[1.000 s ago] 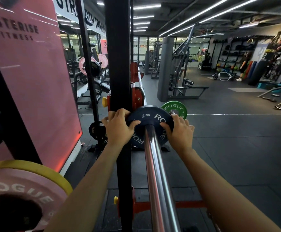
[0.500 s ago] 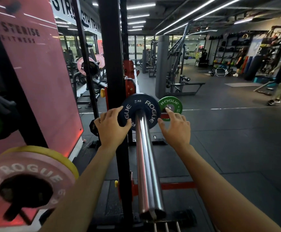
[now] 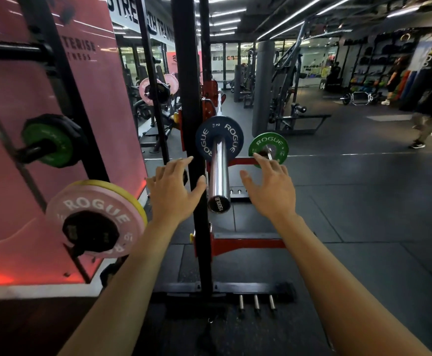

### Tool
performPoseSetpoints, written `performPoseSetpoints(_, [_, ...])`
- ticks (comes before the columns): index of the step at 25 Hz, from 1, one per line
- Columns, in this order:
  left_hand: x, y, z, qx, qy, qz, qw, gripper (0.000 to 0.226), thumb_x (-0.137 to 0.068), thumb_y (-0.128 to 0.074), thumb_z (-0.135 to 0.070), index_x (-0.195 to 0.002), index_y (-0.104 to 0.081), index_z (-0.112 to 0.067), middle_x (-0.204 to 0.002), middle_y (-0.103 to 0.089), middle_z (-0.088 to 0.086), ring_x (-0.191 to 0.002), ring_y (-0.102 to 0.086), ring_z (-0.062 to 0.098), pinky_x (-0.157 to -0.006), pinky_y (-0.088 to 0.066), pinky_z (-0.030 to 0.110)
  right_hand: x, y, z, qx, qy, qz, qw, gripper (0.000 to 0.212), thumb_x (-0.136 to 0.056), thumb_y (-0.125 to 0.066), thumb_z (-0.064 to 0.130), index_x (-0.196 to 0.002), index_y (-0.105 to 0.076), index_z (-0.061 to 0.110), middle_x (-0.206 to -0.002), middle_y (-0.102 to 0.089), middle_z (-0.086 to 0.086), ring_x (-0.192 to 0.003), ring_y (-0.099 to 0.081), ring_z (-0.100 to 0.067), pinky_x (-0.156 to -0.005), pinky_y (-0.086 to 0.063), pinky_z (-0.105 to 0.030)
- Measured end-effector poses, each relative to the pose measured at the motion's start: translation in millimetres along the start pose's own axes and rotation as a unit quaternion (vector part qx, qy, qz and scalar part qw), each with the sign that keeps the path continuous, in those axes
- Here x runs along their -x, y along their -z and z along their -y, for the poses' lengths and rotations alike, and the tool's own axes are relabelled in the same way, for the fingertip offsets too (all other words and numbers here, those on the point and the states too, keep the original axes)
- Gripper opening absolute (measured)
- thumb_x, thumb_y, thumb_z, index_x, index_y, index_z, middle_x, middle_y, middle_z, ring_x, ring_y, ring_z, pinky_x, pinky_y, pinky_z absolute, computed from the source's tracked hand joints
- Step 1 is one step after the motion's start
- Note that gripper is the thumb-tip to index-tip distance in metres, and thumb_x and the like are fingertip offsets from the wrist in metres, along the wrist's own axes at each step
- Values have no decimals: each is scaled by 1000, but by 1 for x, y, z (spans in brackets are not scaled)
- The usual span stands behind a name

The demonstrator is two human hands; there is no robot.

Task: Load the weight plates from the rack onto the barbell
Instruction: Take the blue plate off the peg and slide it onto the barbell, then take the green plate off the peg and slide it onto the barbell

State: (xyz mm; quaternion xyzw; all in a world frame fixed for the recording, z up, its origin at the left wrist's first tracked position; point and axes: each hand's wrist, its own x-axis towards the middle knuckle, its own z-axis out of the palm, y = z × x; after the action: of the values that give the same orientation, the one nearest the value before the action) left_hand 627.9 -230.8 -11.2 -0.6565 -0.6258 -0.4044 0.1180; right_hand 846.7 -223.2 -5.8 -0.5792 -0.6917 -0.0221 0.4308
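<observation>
The small blue plate [image 3: 219, 139] sits well in on the barbell sleeve [image 3: 218, 176], dead ahead at twelve o'clock. Both hands hover empty with fingers spread, the left hand [image 3: 173, 191] at eleven, the right hand [image 3: 269, 190] at one. Still racked: a pink plate [image 3: 94, 217] at nine and a green plate [image 3: 46, 145] at ten. I'd judge the pink one heavier, rigid and smooth-faced; best gripped by the rim with both hands.
</observation>
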Motion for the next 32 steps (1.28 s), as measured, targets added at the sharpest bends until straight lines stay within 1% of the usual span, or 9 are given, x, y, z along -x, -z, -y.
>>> performPoseSetpoints(4, [22, 32, -3, 20, -5, -10, 1000, 61, -85, -41, -61, -137, -49, -30, -136, -53, -6, -126, -42, 22, -95, -29, 42, 28, 23, 36, -4, 28, -17, 999, 55, -94, -48, 52, -140, -46, 21, -133, -56, -6, -123, -47, -27, -97, -44, -43])
performPoseSetpoints(8, [42, 74, 26, 19, 8, -14, 1000, 60, -85, -41, -61, -137, -49, -31, -136, -54, -5, -127, -43, 24, -98, -30, 45, 43, 13, 97, -15, 97, -40, 994, 54, -94, -49, 52, -135, -53, 17, -125, -62, -7, -115, -54, -28, -92, -49, -43])
performPoseSetpoints(10, [57, 114, 65, -1, 25, -33, 999, 60, -85, -40, -61, -135, -50, -30, -134, -55, -3, -124, -45, 26, -100, -33, 48, 54, -9, 142, -31, 119, -29, 992, 55, -93, -50, 53, -134, -53, 16, -125, -62, -8, -114, -55, -30, -90, -49, -44])
performPoseSetpoints(12, [74, 163, 117, -53, 59, -58, 995, 59, -84, -40, -60, -134, -52, -30, -133, -56, -3, -123, -47, 28, -100, -30, 46, 67, -39, 200, -61, 137, 0, 989, 55, -93, -52, 52, -134, -54, 15, -124, -62, -10, -114, -54, -33, -91, -48, -45])
performPoseSetpoints(18, [130, 325, 263, -188, 149, -133, 962, 60, -83, -41, -60, -132, -55, -28, -126, -59, 1, -115, -51, 32, -93, -35, 44, 127, -126, 413, -157, 237, 78, 956, 51, -91, -56, 48, -129, -56, 14, -121, -62, -12, -111, -54, -35, -87, -47, -43])
performPoseSetpoints(21, [147, 372, 313, -201, 178, -158, 950, 60, -85, -41, -61, -132, -56, -28, -124, -60, 0, -114, -53, 30, -92, -37, 45, 150, -147, 479, -196, 252, 100, 943, 45, -93, -57, 43, -127, -57, 14, -123, -61, -14, -115, -52, -36, -90, -44, -43])
performPoseSetpoints(25, [141, 375, 356, -181, 185, -151, 954, 57, -87, -42, -62, -134, -52, -29, -128, -58, -3, -118, -50, 25, -95, -36, 44, 143, -178, 502, -213, 230, 86, 946, 41, -92, -58, 40, -126, -58, 17, -120, -62, -12, -114, -52, -36, -88, -45, -42])
performPoseSetpoints(30, [94, 329, 401, -149, 167, -130, 966, 62, -86, -38, -64, -135, -52, -29, -128, -58, 1, -119, -47, 27, -95, -34, 45, 94, -238, 489, -185, 193, 70, 961, 50, -93, -53, 48, -133, -54, 17, -127, -60, -8, -118, -51, -30, -92, -46, -40])
performPoseSetpoints(32, [70, 306, 418, -142, 162, -119, 969, 59, -88, -43, -62, -136, -51, -28, -130, -57, 1, -121, -47, 27, -96, -33, 44, 71, -262, 481, -182, 172, 62, 966, 50, -93, -53, 48, -134, -52, 19, -127, -59, -6, -118, -51, -28, -88, -44, -36])
